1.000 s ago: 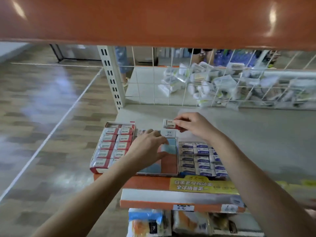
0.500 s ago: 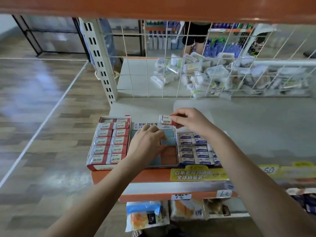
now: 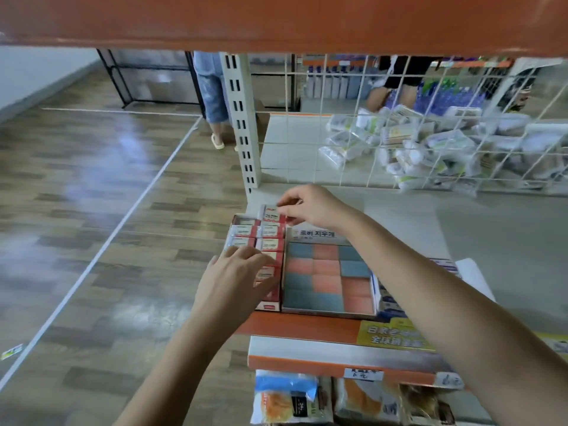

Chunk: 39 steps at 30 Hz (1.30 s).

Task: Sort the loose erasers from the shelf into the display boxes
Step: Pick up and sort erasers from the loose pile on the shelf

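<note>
One eraser (image 3: 272, 214), pinched by right hand (image 3: 310, 207), carried leftward to far end of red display box (image 3: 256, 259); left hand (image 3: 236, 278), fingers straight, resting on its rows; insertion pending.

The grey shelf deck (image 3: 479, 229) lies bare behind and right of the display boxes. A wire mesh back panel (image 3: 353, 124) walls off the rear, an orange upper shelf (image 3: 276, 23) caps the opening, and a slotted upright post (image 3: 241, 124) bounds the left.

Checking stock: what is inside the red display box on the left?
The red display box holds rows of red-and-white erasers. The left hand covers the near rows, so its fill there is hidden.
</note>
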Tool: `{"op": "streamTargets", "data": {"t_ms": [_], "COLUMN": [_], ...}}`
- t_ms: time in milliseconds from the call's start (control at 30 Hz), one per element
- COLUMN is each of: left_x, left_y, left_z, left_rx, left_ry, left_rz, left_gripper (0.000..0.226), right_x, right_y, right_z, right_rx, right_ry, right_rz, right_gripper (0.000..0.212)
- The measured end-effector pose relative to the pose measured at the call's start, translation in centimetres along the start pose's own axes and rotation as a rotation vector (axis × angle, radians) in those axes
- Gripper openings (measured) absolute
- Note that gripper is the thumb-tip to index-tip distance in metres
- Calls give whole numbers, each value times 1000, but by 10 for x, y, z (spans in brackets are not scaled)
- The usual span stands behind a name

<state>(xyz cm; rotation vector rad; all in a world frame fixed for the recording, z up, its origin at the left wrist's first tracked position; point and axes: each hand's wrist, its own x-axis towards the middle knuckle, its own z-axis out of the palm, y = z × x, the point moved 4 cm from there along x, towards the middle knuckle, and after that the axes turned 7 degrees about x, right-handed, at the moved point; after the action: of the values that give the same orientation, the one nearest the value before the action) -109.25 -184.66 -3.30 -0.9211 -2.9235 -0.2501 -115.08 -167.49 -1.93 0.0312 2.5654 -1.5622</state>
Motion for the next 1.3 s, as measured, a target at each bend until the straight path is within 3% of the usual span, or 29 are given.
{"op": "streamTargets", "data": {"t_ms": [233, 767, 1100, 1233, 1300], "left_x": [-14, -15, -14, -16, -17], "left_y": [-14, -22, -23, -21, -20], "left_z": [-2, 5, 7, 7, 7], "left_rx": [30, -24, -47, -32, -16], "left_ry": [-130, -82, -36, -24, -35], "left_rz": [62, 126, 140, 131, 131], "left_gripper": [47, 46, 44, 45, 45], "right_x": [35, 35, 38, 28, 24], "right_y": [-25, -21, -28, -35, -38], "right_z": [39, 51, 70, 74, 77], "right_rx": [-306, -451, -905, -1036, -1070], "right_ry": [20, 114, 95, 58, 37], "right_rz": [-70, -108, -142, -180, -210], "right_gripper": [22, 16, 11, 42, 39]}}
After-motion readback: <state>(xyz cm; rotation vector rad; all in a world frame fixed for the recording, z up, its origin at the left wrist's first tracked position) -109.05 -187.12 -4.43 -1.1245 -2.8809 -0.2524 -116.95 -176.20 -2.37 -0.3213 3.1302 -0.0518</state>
